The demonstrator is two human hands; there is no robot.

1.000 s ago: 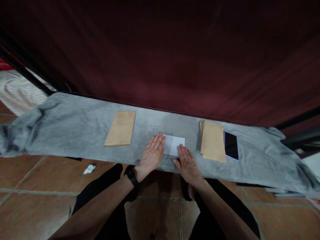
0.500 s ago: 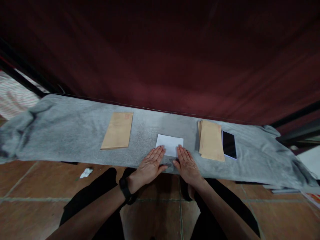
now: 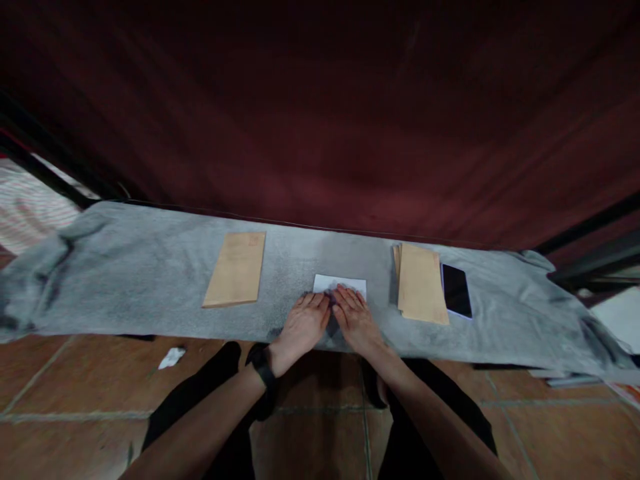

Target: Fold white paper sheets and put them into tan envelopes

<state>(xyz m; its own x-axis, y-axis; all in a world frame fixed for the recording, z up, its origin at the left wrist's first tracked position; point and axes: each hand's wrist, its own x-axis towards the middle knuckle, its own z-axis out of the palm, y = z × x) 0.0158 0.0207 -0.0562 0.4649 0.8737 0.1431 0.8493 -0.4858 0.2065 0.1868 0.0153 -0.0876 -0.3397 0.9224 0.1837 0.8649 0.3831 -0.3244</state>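
A small white sheet of paper (image 3: 341,282) lies on the grey cloth in front of me, its near part hidden under my hands. My left hand (image 3: 305,325) rests palm down over the paper's lower left part, fingers stretched forward. Close beside it, my right hand (image 3: 356,322) lies flat on the middle of the sheet with its fingers out straight. The fingertips of the two hands nearly meet. Both thumbs are partly hidden between the hands.
Brown envelopes (image 3: 236,268) lie to the left, and another small stack of brown envelopes (image 3: 424,283) to the right. A phone (image 3: 456,291) lies beside that stack. Grey cloth (image 3: 140,273) covers the narrow bench against a dark red curtain (image 3: 320,147). A crumpled tissue (image 3: 171,357) is on the tiled floor.
Both hands have moved inward over the paper, from its lower corners to near its middle, and now cover more of it. The envelopes and phone stay in place.
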